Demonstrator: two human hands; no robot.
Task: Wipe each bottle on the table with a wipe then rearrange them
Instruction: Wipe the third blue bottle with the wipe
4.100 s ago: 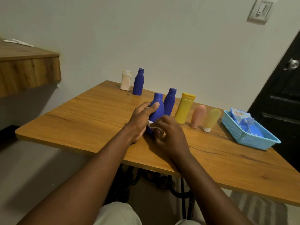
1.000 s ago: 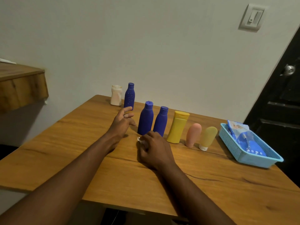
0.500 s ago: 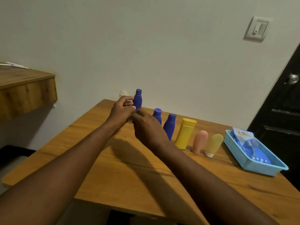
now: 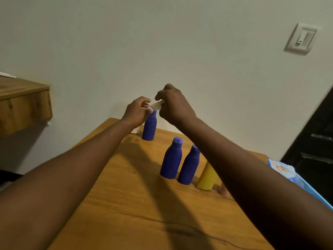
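Note:
A speckled blue bottle (image 4: 149, 127) stands upright near the far edge of the wooden table (image 4: 126, 204). My left hand (image 4: 136, 111) curls round its cap and neck. My right hand (image 4: 173, 105) pinches a small white wipe (image 4: 157, 105) just above the cap, between the two hands. Nearer to me, two plain blue bottles (image 4: 171, 160) (image 4: 189, 166) and a yellow bottle (image 4: 205, 179) stand in a row. My right arm hides most of a pink bottle (image 4: 224, 192). Only the base of a white bottle (image 4: 135, 131) shows behind my left wrist.
At the right edge sits a light blue basket (image 4: 310, 189) with a pack of wipes (image 4: 281, 168) in it. A wooden shelf (image 4: 23, 103) juts from the wall on the left. A wall switch (image 4: 301, 39) and a dark door (image 4: 317, 141) are on the right.
Both hands left the plain blue bottle standing in the row and reached to the speckled bottle at the back. The right hand has lifted the wipe above its cap.

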